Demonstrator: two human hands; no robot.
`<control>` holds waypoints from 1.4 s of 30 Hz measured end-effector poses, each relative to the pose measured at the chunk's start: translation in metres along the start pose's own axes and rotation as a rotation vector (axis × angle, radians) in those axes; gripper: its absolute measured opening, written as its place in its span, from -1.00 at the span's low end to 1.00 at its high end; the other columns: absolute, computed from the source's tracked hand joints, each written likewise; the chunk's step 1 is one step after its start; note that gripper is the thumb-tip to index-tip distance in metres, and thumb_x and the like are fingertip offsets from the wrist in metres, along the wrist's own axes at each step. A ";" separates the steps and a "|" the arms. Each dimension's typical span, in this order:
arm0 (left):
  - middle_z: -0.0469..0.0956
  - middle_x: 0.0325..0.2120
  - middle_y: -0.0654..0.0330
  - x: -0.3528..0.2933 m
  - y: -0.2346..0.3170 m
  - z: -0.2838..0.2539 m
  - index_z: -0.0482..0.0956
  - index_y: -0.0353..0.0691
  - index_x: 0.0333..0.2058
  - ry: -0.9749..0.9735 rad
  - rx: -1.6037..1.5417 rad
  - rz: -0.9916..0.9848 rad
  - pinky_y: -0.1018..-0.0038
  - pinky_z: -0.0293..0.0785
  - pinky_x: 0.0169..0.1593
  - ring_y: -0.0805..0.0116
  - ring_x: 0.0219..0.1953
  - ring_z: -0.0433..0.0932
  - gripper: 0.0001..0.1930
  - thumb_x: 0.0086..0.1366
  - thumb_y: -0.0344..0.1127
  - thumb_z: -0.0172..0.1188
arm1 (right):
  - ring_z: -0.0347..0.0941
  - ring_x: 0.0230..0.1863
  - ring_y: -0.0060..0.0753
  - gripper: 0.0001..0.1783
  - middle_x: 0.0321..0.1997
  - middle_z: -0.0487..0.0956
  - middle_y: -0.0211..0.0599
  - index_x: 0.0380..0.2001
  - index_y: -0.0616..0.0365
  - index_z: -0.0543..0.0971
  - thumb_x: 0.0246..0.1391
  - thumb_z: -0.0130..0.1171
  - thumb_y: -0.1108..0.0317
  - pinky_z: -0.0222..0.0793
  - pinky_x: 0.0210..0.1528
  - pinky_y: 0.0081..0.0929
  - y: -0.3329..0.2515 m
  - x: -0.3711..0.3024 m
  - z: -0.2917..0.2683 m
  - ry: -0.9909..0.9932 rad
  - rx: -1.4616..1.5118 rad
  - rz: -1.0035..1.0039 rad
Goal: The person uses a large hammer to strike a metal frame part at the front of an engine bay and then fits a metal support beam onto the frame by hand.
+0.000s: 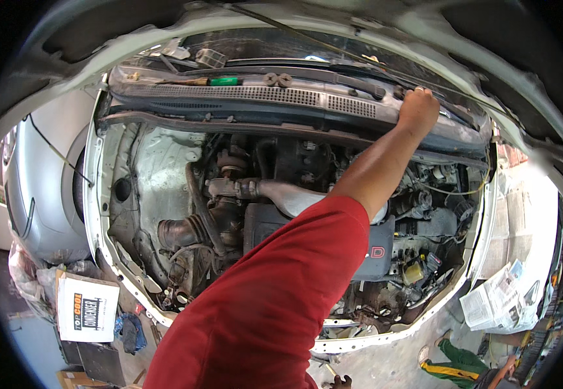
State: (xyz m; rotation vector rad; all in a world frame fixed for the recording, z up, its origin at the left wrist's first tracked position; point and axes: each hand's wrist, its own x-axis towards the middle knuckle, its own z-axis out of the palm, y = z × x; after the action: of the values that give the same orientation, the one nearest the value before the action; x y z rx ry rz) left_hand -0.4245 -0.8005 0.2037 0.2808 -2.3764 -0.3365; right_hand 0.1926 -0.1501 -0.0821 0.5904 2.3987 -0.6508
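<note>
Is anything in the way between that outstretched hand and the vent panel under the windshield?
Nothing visible: the outstretched hand is at the vent panel, toward its right end. The engine cover lies beneath the red sleeve, not between them.

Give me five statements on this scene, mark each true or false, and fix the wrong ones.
1. The bare hand is at the right part of the cowl. True.
2. The sleeve on the reaching arm is blue. False: it is red.
3. The green-handled tool is in that hand. False: it lies on the cowl, well to the hand's left.
4. Newspaper sheets lie at the picture's right. True.
5. The printed box sits on the cowl. False: it is at the lower left, away from the cowl.
</note>
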 end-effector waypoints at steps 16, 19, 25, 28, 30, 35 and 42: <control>0.56 -0.19 -0.03 -0.005 -0.002 -0.013 0.56 -0.30 -0.20 0.014 -0.430 -0.178 0.16 0.59 -0.02 -0.02 -0.07 0.60 -0.80 0.31 -0.40 -0.01 | 0.44 -0.47 -0.45 -0.32 -0.28 0.58 -0.17 0.29 0.17 0.24 0.20 0.26 0.19 0.35 -0.56 -0.46 -0.100 -0.012 0.001 -0.114 0.274 0.085; 0.56 -0.18 -0.05 -0.011 0.004 -0.023 0.56 -0.24 -0.18 0.016 -0.465 -0.121 0.14 0.58 -0.02 -0.05 -0.05 0.59 -0.80 0.31 -0.39 -0.02 | 0.43 -0.50 -0.45 -0.29 -0.32 0.59 -0.15 0.29 0.19 0.24 0.19 0.27 0.17 0.35 -0.58 -0.45 -0.091 -0.015 0.000 -0.090 0.237 0.063; 0.58 -0.19 -0.09 -0.010 0.005 -0.032 0.62 -0.15 -0.17 0.005 -0.632 -0.175 0.13 0.55 0.00 -0.07 -0.07 0.59 -0.79 0.21 -0.38 0.16 | 0.44 -0.50 -0.44 -0.27 -0.34 0.60 -0.16 0.29 0.21 0.24 0.18 0.28 0.14 0.36 -0.56 -0.44 -0.072 -0.014 0.006 -0.081 0.200 0.096; 0.62 -0.21 0.00 -0.004 -0.006 -0.013 0.64 -0.18 -0.22 0.168 -0.626 -0.160 0.20 0.57 -0.03 0.02 -0.13 0.63 -0.76 0.09 -0.38 0.34 | 0.42 -0.53 -0.44 -0.28 -0.37 0.59 -0.19 0.30 0.21 0.23 0.19 0.27 0.14 0.34 -0.59 -0.45 -0.054 -0.011 0.016 -0.045 0.156 0.066; 0.64 -0.27 0.13 0.007 -0.042 -0.001 0.64 -0.20 -0.28 0.308 -0.671 -0.084 0.29 0.58 -0.07 0.24 -0.21 0.63 -0.73 0.03 -0.31 0.46 | 0.43 -0.50 -0.47 -0.31 -0.44 0.56 -0.28 0.27 0.21 0.26 0.19 0.25 0.16 0.32 -0.58 -0.47 -0.045 -0.005 0.025 -0.027 0.069 0.015; 0.73 -0.27 0.13 0.010 -0.032 -0.005 0.70 -0.21 -0.17 0.092 -0.807 -0.191 0.44 0.57 -0.06 0.38 -0.19 0.70 -0.68 0.15 -0.17 0.43 | 0.58 -0.33 -0.31 -0.26 -0.27 0.66 -0.12 0.24 0.29 0.29 0.14 0.30 0.11 0.49 -0.27 -0.32 -0.082 -0.007 0.004 0.012 0.057 0.006; 0.73 -0.33 0.18 0.005 -0.025 -0.002 0.69 -0.26 -0.15 0.031 -0.987 -0.205 0.56 0.55 -0.14 0.51 -0.25 0.66 -0.74 0.16 -0.36 0.37 | 0.64 -0.33 -0.29 -0.35 -0.29 0.68 -0.07 0.13 0.35 0.42 0.13 0.31 0.11 0.52 -0.25 -0.34 -0.076 -0.016 0.008 0.055 -0.018 -0.001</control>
State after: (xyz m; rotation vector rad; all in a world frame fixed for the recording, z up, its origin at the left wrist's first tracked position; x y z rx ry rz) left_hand -0.4235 -0.8258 0.2004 0.0505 -1.8729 -1.4978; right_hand 0.1665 -0.2187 -0.0542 0.6063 2.4541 -0.6198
